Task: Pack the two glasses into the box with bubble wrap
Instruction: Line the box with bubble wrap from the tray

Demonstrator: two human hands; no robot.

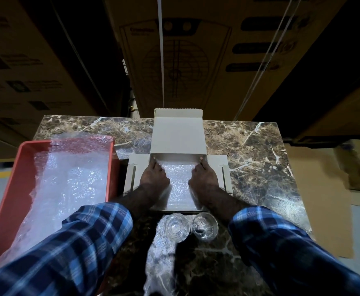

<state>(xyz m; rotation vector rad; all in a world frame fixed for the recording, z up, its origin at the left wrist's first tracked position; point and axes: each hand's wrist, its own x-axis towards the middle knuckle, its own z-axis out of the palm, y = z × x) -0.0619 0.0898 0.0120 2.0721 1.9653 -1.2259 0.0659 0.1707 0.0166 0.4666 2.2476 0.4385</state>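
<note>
- Box (178,137) sits open at the middle of the marble table (249,146), lid standing up at the far side and side flaps laid outward, giving clear access from above.
- Bubble wrap sheet (179,184) lies inside as a floor lining; its near end appears to reach the box's front edge.
- Left hand (154,175) and right hand (202,176) are spread flat on the sheet, fingertips reaching the far corners, pinching nothing; judged to be seating the lining.
- Two glasses (190,226) stand upright side by side just before the box, not yet packed and close for loading.
- Red tray (25,154) at left holds spare wrap.
</note>
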